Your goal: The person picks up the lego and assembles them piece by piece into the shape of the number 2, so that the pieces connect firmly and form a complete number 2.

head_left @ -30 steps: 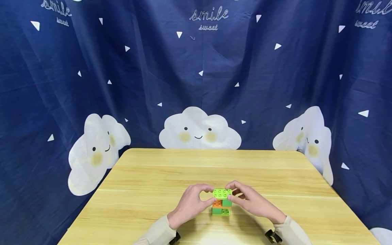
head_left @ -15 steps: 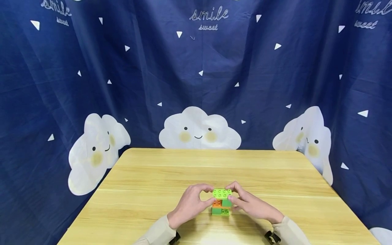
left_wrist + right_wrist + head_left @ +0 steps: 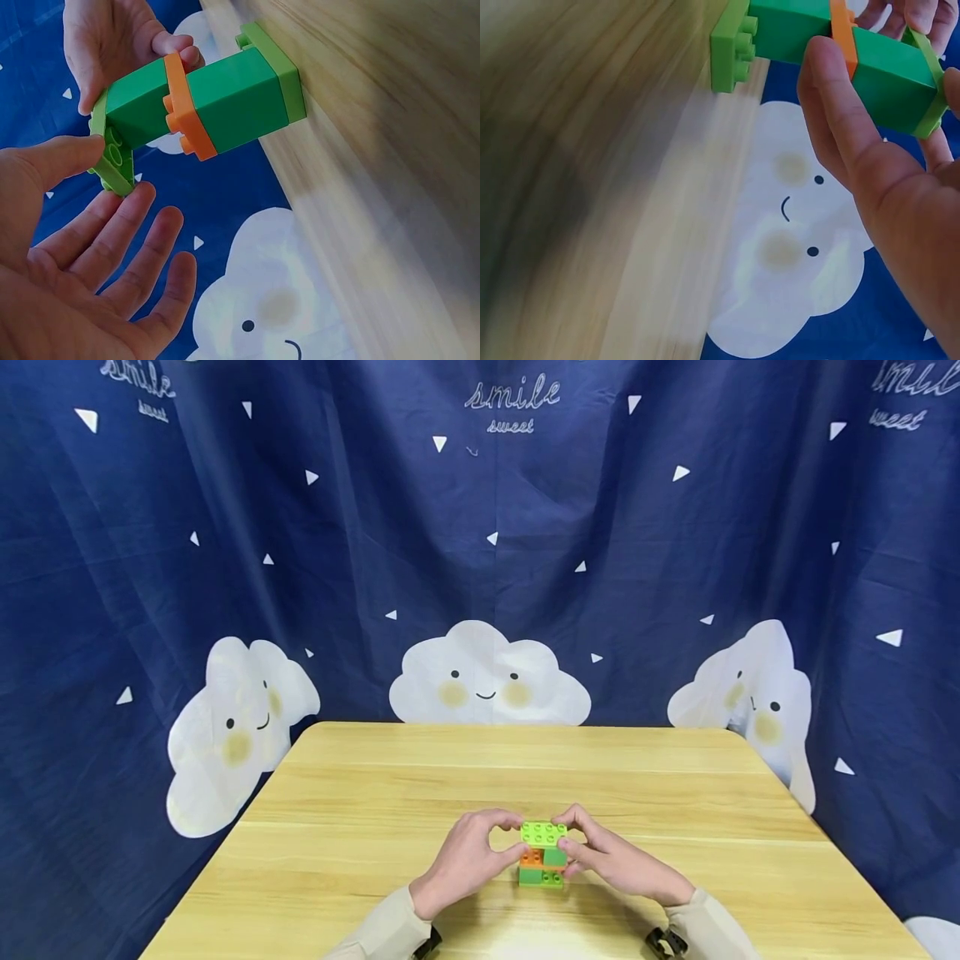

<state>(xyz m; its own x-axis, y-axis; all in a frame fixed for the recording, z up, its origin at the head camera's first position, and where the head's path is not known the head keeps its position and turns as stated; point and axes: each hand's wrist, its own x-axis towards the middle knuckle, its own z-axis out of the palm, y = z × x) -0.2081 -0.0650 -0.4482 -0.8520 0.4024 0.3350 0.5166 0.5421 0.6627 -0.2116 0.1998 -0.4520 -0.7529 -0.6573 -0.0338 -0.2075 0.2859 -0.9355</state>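
A small tower of toy building bricks stands on the table before me. Its base is a light green plate (image 3: 552,880), which carries a green brick (image 3: 236,94). Above that lie an orange plate (image 3: 532,858) and a second green brick (image 3: 556,857), set toward the right. A light green studded plate (image 3: 543,834) tops the tower, its left end overhanging. My left hand (image 3: 468,864) pinches that overhanging end between thumb and fingers, the other fingers spread. My right hand (image 3: 622,860) grips the top plate's right end, with lower fingers against the tower's side by the orange plate.
The wooden table (image 3: 375,793) extends away behind the tower and to both sides. A dark blue curtain (image 3: 360,552) with white clouds and triangles hangs beyond its far edge. Black straps (image 3: 666,942) circle both wrists below pale sleeves.
The right hand's lower fingers have shifted in against the tower's side. The left hand and the tower have stayed in place.
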